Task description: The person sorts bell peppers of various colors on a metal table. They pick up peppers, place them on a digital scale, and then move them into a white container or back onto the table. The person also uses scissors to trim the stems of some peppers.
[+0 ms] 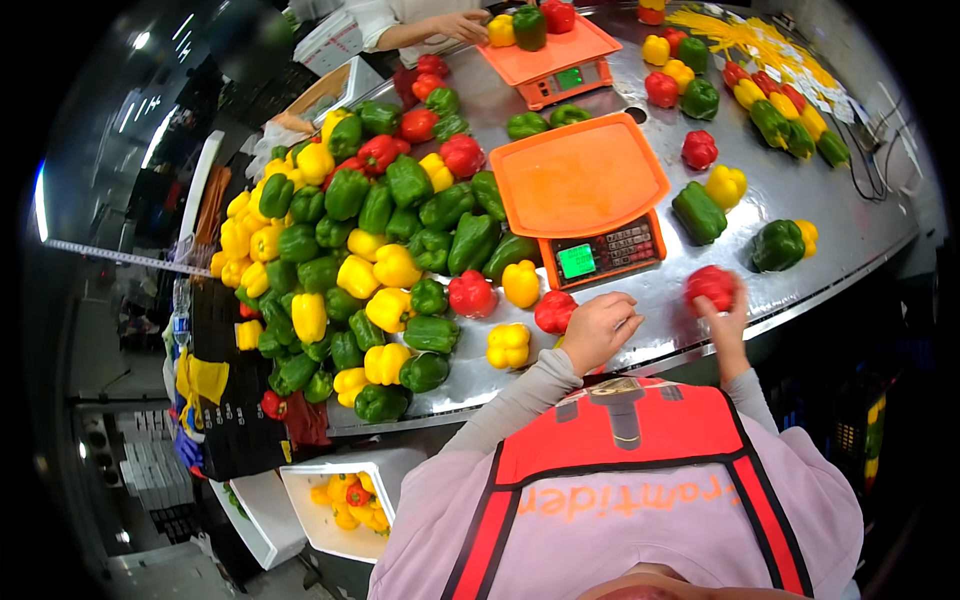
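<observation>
My right hand point(729, 319) grips a red bell pepper point(709, 288), blurred, above the metal table near its front edge. Loosely curled, my left hand point(602, 330) is just in front of an orange weighing scale point(579, 180), and I see nothing in its fingers. Another red pepper point(555, 312) is beside that wrist, with a yellow pepper point(508, 346) farther left. The scale's pan holds no pepper, and its display is lit green. Right of the scale, a green pepper point(699, 213) touches a yellow one point(725, 187). A second green pepper point(778, 245) partly hides a yellow one.
Green, yellow and red peppers are heaped point(345, 262) at left. Across the table, a co-worker's hand point(463, 27) touches peppers on a second orange scale point(551, 56). Sorted peppers point(780, 112) and yellow mesh netting point(742, 34) lie far right. A white foam box point(405, 465) holds peppers below.
</observation>
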The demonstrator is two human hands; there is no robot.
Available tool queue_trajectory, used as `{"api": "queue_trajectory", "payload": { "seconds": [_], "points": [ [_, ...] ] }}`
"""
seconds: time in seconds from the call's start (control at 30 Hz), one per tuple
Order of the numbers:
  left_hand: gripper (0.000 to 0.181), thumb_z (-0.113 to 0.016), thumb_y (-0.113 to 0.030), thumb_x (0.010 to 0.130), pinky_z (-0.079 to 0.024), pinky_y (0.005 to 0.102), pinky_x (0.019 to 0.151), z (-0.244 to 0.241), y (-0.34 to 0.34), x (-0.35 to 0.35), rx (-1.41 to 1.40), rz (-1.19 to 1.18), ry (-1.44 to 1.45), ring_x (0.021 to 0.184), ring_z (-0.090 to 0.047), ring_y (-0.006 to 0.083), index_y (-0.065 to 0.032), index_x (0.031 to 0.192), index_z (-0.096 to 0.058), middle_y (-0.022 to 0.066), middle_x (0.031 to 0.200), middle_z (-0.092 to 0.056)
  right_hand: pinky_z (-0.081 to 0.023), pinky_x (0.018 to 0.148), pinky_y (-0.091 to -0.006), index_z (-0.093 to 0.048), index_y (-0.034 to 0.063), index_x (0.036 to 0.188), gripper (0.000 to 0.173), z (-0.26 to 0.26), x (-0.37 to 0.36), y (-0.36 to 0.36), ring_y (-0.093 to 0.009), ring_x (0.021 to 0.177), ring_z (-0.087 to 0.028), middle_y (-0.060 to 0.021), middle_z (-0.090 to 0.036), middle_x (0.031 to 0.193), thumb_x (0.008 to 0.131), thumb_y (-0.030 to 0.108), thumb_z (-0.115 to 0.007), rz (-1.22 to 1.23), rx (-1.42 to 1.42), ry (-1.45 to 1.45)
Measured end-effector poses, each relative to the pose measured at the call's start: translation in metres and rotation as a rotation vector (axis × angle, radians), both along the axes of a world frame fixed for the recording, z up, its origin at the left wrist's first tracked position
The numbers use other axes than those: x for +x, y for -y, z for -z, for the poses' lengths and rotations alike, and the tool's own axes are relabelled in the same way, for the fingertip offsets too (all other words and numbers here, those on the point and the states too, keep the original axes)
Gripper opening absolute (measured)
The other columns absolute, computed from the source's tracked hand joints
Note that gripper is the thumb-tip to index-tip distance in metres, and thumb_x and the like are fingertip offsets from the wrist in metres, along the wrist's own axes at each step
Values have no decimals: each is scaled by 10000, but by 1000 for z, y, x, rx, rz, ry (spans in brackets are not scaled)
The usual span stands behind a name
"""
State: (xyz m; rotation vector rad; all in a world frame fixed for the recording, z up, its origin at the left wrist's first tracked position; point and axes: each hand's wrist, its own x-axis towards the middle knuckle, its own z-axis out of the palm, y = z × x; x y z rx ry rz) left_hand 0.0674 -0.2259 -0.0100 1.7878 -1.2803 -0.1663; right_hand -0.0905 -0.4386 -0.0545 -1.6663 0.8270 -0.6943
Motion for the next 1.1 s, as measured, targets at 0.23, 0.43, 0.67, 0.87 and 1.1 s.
{"api": "queue_trajectory", "payload": {
  "seconds": [0.23,0.43,0.67,0.87,1.1],
  "points": [
    [193,-745,-169,806,-525,350,736,4,-25,0,-4,-54,-94,870,-650,282,-36,760,-612,105,1022,-668,-452,1001,-366,-417,-28,1338,807,59,-85,148,-280,1158,-545,-191,-512,1295,731,273,-856,784,-340,-154],
    [265,-792,-188,761,-519,349,755,0,-38,4,2,-160,-151,890,-654,282,-30,705,-587,130,1036,-670,-393,1053,-426,-419,-40,1368,812,88,-81,217,-385,1231,-491,-243,-501,1338,786,398,-778,685,-477,-358],
    [257,-798,-132,761,-511,344,809,-15,-139,24,-111,-649,-138,903,-657,272,3,706,-586,167,1041,-679,-411,1034,-413,-419,-39,1386,689,17,-43,166,-348,1230,-504,-226,-479,1372,856,279,-723,594,-831,-227],
    [273,-664,-214,884,-507,356,810,-28,-265,-11,382,-949,-288,906,-651,310,37,781,-633,162,1020,-691,-465,964,-360,-468,10,1363,536,-56,112,16,-200,1169,-555,-111,-564,1286,876,76,-683,-176,-203,414],
    [248,-711,-227,818,-436,463,932,-41,-358,-56,712,-1319,-39,1112,-556,387,-13,943,-693,219,1262,-581,-501,878,-354,-572,-2,1259,488,-67,305,-102,-213,1068,-635,-141,-668,1139,876,272,-698,-808,-191,199]
  ]
}}
